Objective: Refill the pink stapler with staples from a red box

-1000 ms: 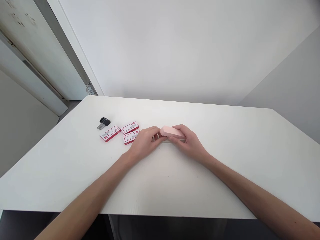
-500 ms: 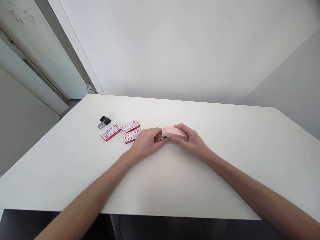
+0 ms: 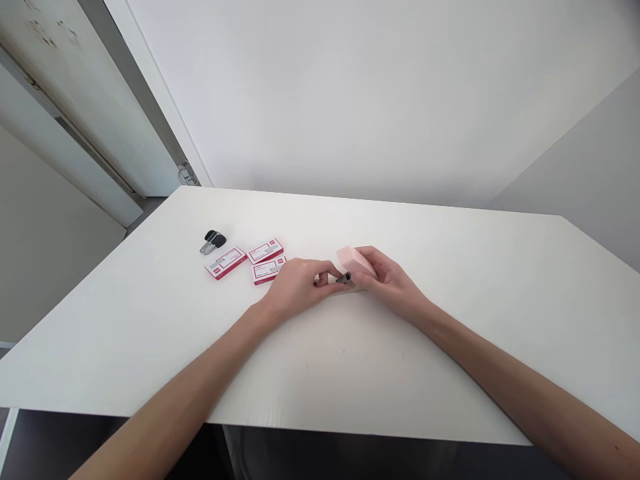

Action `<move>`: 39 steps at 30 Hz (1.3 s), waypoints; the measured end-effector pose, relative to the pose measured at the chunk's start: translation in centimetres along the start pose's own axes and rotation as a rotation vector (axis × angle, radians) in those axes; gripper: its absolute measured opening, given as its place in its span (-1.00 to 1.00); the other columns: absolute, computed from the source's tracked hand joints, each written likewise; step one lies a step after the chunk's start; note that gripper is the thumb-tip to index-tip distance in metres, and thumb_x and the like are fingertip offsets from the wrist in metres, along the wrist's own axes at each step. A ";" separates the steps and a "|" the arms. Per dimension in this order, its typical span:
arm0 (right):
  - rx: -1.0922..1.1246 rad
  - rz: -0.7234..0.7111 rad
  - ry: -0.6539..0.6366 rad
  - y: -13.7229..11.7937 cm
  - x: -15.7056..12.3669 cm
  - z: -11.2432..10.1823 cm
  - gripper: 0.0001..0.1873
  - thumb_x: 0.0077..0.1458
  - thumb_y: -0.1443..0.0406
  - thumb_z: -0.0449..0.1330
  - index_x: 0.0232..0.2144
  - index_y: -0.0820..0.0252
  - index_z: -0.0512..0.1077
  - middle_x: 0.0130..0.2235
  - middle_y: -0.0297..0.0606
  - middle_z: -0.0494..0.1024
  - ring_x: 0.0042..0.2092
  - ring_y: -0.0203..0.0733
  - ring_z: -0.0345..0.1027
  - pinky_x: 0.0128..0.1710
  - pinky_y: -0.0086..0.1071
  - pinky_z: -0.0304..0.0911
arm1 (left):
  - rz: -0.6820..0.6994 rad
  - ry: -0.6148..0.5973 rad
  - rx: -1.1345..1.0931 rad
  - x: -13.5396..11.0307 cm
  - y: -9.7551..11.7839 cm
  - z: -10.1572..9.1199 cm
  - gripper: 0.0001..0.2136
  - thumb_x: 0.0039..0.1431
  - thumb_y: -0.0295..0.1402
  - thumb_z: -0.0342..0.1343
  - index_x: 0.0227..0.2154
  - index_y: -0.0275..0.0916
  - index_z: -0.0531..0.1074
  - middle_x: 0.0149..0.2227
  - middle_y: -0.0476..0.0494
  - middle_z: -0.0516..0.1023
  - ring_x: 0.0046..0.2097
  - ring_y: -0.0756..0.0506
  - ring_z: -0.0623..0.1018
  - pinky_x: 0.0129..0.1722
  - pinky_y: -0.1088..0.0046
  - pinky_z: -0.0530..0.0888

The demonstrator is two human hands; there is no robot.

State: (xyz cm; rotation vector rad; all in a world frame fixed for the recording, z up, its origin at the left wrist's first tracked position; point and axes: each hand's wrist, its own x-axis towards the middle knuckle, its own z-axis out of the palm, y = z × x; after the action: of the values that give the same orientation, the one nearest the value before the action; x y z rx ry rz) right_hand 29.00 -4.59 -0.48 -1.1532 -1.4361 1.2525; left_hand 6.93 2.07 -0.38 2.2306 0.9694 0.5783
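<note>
A pink stapler (image 3: pixel 356 261) is held near the middle of the white table, its top arm tilted up and its dark metal staple channel showing. My right hand (image 3: pixel 391 279) is wrapped round the stapler's back part, thumb on the near side. At its front end my left hand (image 3: pixel 303 283) pinches the metal end between thumb and index finger. The stapler's pale base lies low under the fingers and is partly hidden. Just left of my left hand lies a red-and-white staple box (image 3: pixel 267 270), one end covered by the hand.
Two more staple boxes (image 3: pixel 226 262) (image 3: pixel 266 251) lie farther left on the white table (image 3: pixel 450 247). Beyond them sits a black-and-metal staple remover (image 3: pixel 214 241). A white wall (image 3: pixel 340 100) rises along the far edge, with a doorway at the left.
The stapler's top arm has tilted up more steeply, exposing the metal channel. My left fingers have shifted onto that metal end. The view has moved slightly.
</note>
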 end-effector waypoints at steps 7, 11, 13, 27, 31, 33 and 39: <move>0.108 0.039 0.000 0.9 0.4 -0.6 -0.56 0.27 -0.07 0.35 0.10 -0.10 0.49 0.08 -0.22 0.55 0.02 -0.06 0.45 0.06 -0.15 0.37 | 0.078 0.020 0.100 -0.1 -0.8 0.4 -0.64 0.29 0.06 0.28 -0.07 -0.08 0.62 -0.50 0.12 0.44 -0.47 0.01 0.44 -0.43 0.49 0.23; 0.146 0.041 -0.007 0.7 0.5 -0.5 -0.54 0.25 -0.10 0.36 0.06 -0.07 0.50 0.05 -0.18 0.54 0.01 -0.03 0.44 0.06 -0.10 0.37 | 0.210 0.100 0.183 -0.3 -1.1 0.9 -0.68 0.40 0.02 0.19 -0.03 -0.09 0.56 -0.47 0.12 0.49 -0.49 0.03 0.44 -0.45 0.51 0.20; 0.147 0.046 -0.015 0.5 0.5 -0.5 -0.54 0.24 -0.10 0.37 0.05 -0.07 0.51 0.05 -0.18 0.54 0.02 -0.01 0.44 0.06 -0.10 0.38 | 0.270 0.114 0.205 -0.4 -1.0 1.0 -0.74 0.45 -0.06 0.15 -0.04 -0.09 0.57 -0.43 0.10 0.55 -0.47 0.04 0.46 -0.44 0.51 0.19; 0.144 0.026 -0.057 0.7 0.6 -0.6 -0.61 0.27 -0.06 0.36 0.05 -0.10 0.52 0.03 -0.23 0.55 0.07 -0.01 0.42 0.14 -0.09 0.33 | 0.271 0.011 0.224 -0.4 -0.4 0.4 -0.76 0.51 -0.26 0.00 -0.07 -0.12 0.58 -0.21 0.01 0.71 -0.38 0.01 0.53 -0.39 0.47 0.26; 0.150 0.020 -0.077 0.8 0.6 -0.7 -0.61 0.28 -0.05 0.35 0.05 -0.09 0.52 0.04 -0.22 0.56 0.07 -0.01 0.42 0.13 -0.10 0.35 | 0.235 -0.021 0.193 -0.4 0.0 0.1 -0.77 0.51 -0.25 -0.02 -0.10 -0.12 0.54 -0.22 0.02 0.69 -0.39 0.00 0.51 -0.38 0.46 0.27; 0.146 0.020 -0.092 0.8 0.6 -0.8 -0.58 0.27 -0.06 0.35 0.06 -0.08 0.51 0.03 -0.20 0.56 0.07 0.01 0.43 0.11 -0.09 0.37 | 0.221 -0.039 0.167 -0.4 0.2 -0.1 -0.79 0.50 -0.23 -0.01 -0.11 -0.12 0.53 -0.24 0.04 0.68 -0.40 0.00 0.50 -0.39 0.46 0.27; 0.164 -0.040 -0.206 0.5 0.6 -0.8 -0.63 0.30 -0.02 0.35 0.03 -0.04 0.50 0.00 -0.19 0.57 0.05 0.00 0.46 0.08 -0.09 0.38 | 0.233 -0.085 0.098 -0.3 0.0 -0.4 -0.82 0.48 -0.23 0.04 -0.15 -0.12 0.52 -0.25 0.03 0.66 -0.39 0.00 0.50 -0.36 0.46 0.30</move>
State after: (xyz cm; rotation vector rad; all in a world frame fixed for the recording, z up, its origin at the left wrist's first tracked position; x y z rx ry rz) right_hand 29.75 -3.83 -0.86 -0.9030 -1.4661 1.4656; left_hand 6.55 2.00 -0.18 2.4547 0.7139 0.5422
